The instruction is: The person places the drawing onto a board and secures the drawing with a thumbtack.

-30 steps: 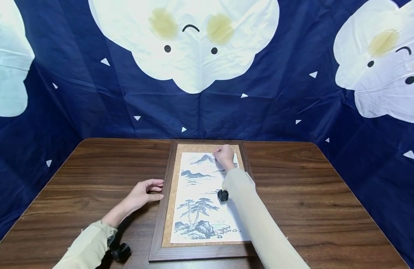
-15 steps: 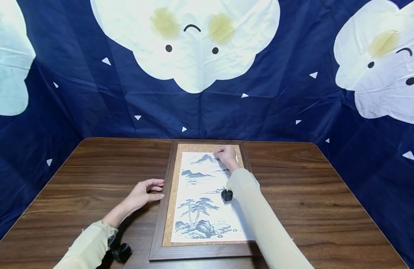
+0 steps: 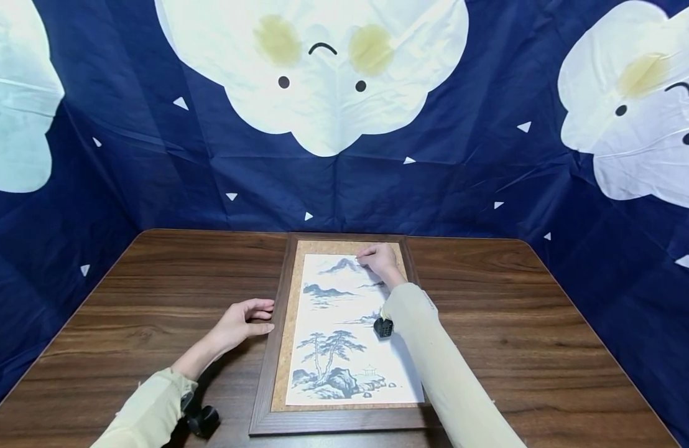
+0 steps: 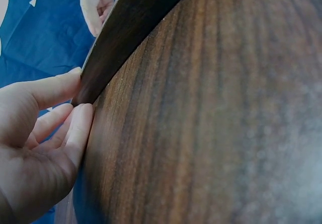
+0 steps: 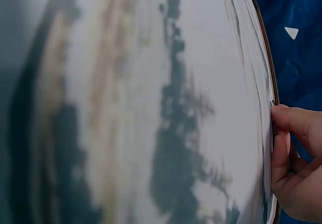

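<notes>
A sheet printed with an ink landscape painting (image 3: 328, 314) lies on a cork board (image 3: 285, 348) with a brown wooden frame (image 3: 268, 361). At the sheet's top edge my right hand (image 3: 380, 261) has thumb and fingers bent together, pinching a small pin-like thing. That thing is mostly hidden by the fingertips; in the right wrist view only a tiny dark bit shows beside the right hand (image 5: 299, 156). My left hand (image 3: 238, 323) rests at the frame's left side, fingers relaxed, fingertips right against the outer edge. The left wrist view shows the left hand (image 4: 43, 133) at that edge.
The brown wood-grain table (image 3: 490, 336) extends on both sides of the frame. Behind it hangs a dark blue cloth (image 3: 255, 168) with white cloud shapes. A black wrist camera (image 3: 201, 420) is on the left sleeve, another black camera (image 3: 383, 327) on the right.
The right forearm and wrist have swung slightly to the right, while the fingertips stay at the sheet's top edge. The left hand keeps its place at the frame.
</notes>
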A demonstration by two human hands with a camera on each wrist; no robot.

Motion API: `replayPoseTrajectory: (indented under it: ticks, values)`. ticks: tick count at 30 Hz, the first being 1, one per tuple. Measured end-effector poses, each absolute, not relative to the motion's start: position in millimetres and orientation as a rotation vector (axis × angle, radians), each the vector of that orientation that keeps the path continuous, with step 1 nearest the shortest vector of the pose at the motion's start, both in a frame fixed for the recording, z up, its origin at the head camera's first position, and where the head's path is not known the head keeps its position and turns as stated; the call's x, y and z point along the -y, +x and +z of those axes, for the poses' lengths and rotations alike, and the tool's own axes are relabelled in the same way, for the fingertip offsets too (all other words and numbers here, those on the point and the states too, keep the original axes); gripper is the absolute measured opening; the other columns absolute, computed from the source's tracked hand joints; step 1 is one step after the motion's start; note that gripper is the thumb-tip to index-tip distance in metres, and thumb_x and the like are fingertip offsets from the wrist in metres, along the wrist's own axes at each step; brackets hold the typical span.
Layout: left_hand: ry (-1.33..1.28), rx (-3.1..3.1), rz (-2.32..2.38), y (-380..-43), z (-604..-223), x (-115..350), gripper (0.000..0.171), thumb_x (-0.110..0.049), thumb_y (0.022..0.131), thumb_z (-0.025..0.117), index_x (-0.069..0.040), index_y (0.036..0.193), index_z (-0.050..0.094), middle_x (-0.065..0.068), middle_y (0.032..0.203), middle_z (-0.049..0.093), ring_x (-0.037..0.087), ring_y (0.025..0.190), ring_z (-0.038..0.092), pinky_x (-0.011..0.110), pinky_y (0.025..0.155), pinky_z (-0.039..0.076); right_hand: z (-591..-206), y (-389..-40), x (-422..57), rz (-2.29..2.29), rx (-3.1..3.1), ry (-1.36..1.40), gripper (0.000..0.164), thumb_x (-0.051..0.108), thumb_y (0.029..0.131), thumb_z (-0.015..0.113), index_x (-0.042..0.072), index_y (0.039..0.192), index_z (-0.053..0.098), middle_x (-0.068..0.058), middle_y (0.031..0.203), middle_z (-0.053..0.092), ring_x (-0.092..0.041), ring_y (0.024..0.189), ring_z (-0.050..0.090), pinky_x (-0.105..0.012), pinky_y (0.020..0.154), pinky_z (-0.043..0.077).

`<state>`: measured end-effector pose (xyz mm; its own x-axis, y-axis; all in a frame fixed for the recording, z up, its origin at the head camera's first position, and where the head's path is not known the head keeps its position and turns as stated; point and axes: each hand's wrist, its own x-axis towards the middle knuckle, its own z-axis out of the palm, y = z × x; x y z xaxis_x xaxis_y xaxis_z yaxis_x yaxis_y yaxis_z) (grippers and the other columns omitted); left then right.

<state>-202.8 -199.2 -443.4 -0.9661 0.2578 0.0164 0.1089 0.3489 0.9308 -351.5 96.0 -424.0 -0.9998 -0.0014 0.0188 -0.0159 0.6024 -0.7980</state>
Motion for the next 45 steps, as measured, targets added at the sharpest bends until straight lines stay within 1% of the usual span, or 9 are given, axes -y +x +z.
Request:
replayPoseTrajectory:
  ticks: [10,17,27,31,34,36,40,42,45]
  values:
    - [0.345,-2.458,1.701,-202.8,-444.5,199.9,0.051,-0.001,0.077,0.068,0.017,0.12,0.046,0.03,0.119,0.052,0.031,0.101,0.055,0.019,0.079,0.045,-425.7,-352.6,-95.3,1.32,2.787,0.062,0.005,0.006,0.073,0.072,0.004,0.076,0.074,-0.006,0.085,0.07,-0.021,0.087,0.063,-0.031,0.086,0.044]
    - [0.344,-2.462,1.696,-203.2,-444.9,200.3,0.051,-0.002,0.077,0.068,0.016,0.12,0.046,0.029,0.119,0.052,0.031,0.1,0.055,0.019,0.079,0.045,-423.7,-351.4,-90.8,1.225,2.79,0.082,0.005,0.005,0.072,0.069,0.004,0.074,0.074,-0.006,0.08,0.071,-0.021,0.085,0.063,-0.031,0.084,0.046]
    - [0.331,-2.463,1.697,-202.8,-444.9,199.6,0.05,-0.001,0.077,0.068,0.016,0.12,0.047,0.03,0.118,0.052,0.032,0.101,0.055,0.018,0.077,0.045,-422.6,-350.7,-85.9,1.204,2.815,0.023,0.008,0.005,0.073,0.066,0.005,0.072,0.074,-0.005,0.078,0.07,-0.021,0.086,0.063,-0.034,0.086,0.045]
    - [0.342,-2.462,1.701,-203.6,-444.0,199.8,0.05,0.0,0.077,0.067,0.017,0.119,0.046,0.031,0.118,0.052,0.032,0.1,0.055,0.017,0.077,0.045,-421.0,-350.6,-86.1,1.306,2.806,-0.058,0.008,0.005,0.074,0.066,0.005,0.075,0.074,-0.006,0.08,0.07,-0.022,0.086,0.062,-0.033,0.081,0.047]
    - [0.348,-2.47,1.702,-204.5,-443.0,200.3,0.049,0.001,0.077,0.067,0.018,0.118,0.046,0.031,0.117,0.052,0.033,0.1,0.056,0.017,0.076,0.045,-418.9,-350.6,-87.1,1.418,2.787,-0.117,0.008,0.006,0.075,0.067,0.005,0.078,0.074,-0.006,0.083,0.07,-0.021,0.087,0.061,-0.03,0.078,0.048]
    - [0.347,-2.473,1.7,-205.0,-442.6,200.5,0.049,0.001,0.077,0.067,0.018,0.118,0.046,0.032,0.117,0.052,0.034,0.1,0.055,0.017,0.076,0.045,-417.8,-350.7,-88.4,1.485,2.782,-0.125,0.008,0.006,0.075,0.068,0.005,0.08,0.074,-0.006,0.085,0.07,-0.019,0.087,0.061,-0.027,0.074,0.048]
    - [0.347,-2.476,1.687,-205.3,-443.2,200.5,0.049,0.0,0.078,0.066,0.017,0.119,0.046,0.031,0.118,0.052,0.033,0.1,0.055,0.017,0.077,0.045,-416.4,-349.1,-93.9,1.641,2.774,-0.091,0.012,0.005,0.075,0.068,0.002,0.086,0.072,-0.009,0.091,0.069,-0.016,0.082,0.061,-0.023,0.067,0.048]
    - [0.346,-2.466,1.691,-204.8,-443.8,200.0,0.049,0.0,0.078,0.066,0.017,0.119,0.046,0.031,0.118,0.052,0.033,0.101,0.055,0.017,0.076,0.045,-415.6,-347.6,-98.2,1.74,2.766,-0.058,0.016,0.004,0.077,0.067,-0.001,0.091,0.07,-0.011,0.096,0.068,-0.014,0.08,0.06,-0.023,0.067,0.049]
    - [0.34,-2.453,1.701,-203.7,-444.4,199.1,0.049,0.001,0.078,0.066,0.018,0.119,0.046,0.031,0.118,0.052,0.033,0.1,0.055,0.016,0.076,0.045,-412.8,-343.6,-105.9,1.846,2.775,-0.009,0.022,0.004,0.079,0.065,-0.004,0.1,0.067,-0.014,0.106,0.065,-0.014,0.084,0.06,-0.026,0.074,0.05]
